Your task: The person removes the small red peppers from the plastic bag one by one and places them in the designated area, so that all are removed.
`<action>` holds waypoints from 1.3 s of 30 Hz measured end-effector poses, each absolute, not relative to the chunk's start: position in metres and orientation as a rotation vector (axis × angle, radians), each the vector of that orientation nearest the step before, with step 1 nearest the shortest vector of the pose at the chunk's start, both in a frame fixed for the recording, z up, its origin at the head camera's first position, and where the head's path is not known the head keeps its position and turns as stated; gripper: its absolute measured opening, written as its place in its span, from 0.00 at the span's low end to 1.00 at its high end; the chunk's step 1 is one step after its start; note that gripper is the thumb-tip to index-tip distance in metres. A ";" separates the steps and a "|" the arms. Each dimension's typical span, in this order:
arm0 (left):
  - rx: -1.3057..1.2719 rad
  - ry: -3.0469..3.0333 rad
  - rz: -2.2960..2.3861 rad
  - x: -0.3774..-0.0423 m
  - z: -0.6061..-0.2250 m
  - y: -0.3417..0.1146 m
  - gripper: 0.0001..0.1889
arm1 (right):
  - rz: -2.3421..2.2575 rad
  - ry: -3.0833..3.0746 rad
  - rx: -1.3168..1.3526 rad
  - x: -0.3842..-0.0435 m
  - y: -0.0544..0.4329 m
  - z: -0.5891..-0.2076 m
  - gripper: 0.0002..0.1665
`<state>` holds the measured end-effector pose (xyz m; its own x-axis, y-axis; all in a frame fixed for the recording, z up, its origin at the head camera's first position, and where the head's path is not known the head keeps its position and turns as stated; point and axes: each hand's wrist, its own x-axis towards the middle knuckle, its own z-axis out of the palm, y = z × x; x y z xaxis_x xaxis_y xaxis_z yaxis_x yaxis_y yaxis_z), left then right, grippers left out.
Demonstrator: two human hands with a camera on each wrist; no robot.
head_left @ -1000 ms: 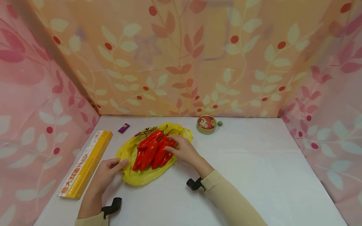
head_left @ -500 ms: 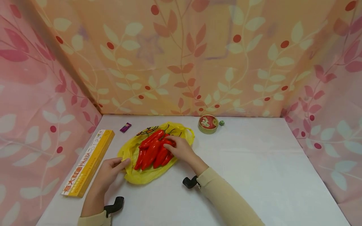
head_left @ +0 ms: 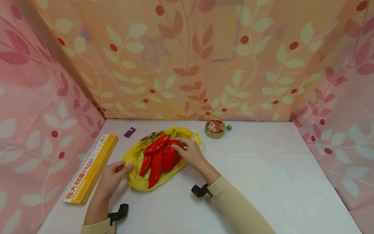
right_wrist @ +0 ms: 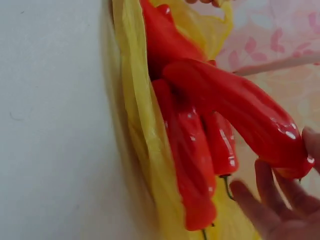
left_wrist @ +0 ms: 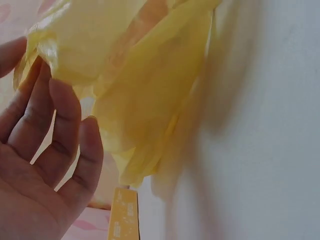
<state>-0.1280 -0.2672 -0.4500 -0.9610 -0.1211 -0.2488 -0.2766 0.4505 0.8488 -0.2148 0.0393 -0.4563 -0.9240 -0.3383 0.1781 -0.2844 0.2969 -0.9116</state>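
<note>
A yellow plastic bag [head_left: 130, 157] lies spread on the table with several glossy red chili peppers [head_left: 156, 169] in it. My left hand [head_left: 110, 178] pinches the bag's left edge between thumb and fingers; the left wrist view shows the thin plastic [left_wrist: 150, 90] at the fingertips. With its fingertips, my right hand [head_left: 191, 153] grips one chili pepper [right_wrist: 245, 107] near its end. That pepper slants across the others, its held end raised above them in the right wrist view. Dark stems stick out from the peppers below it.
A yellow and white pasta box [head_left: 90, 170] lies left of the bag. Behind the bag sits a small purple packet [head_left: 130, 132]. A round red and gold tin [head_left: 215, 128] and a small green ball [head_left: 229, 127] stand near the patterned back cloth [head_left: 187, 81].
My right hand has moved slightly right, shifting the gripped pepper among the others. One chili pepper now reaches farther toward the bag's near edge. The left hand keeps its hold on the bag.
</note>
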 end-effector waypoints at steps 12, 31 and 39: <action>-0.414 2.543 1.547 -0.128 -0.451 -0.266 0.31 | -1.909 2.373 -0.632 -0.208 0.075 -0.439 0.19; -0.388 2.548 1.588 -0.131 -0.455 -0.265 0.32 | -1.925 2.426 -0.339 -0.211 0.153 -0.431 0.22; -0.378 2.556 1.579 -0.131 -0.454 -0.264 0.29 | -1.855 2.408 -0.337 -0.205 0.181 -0.429 0.33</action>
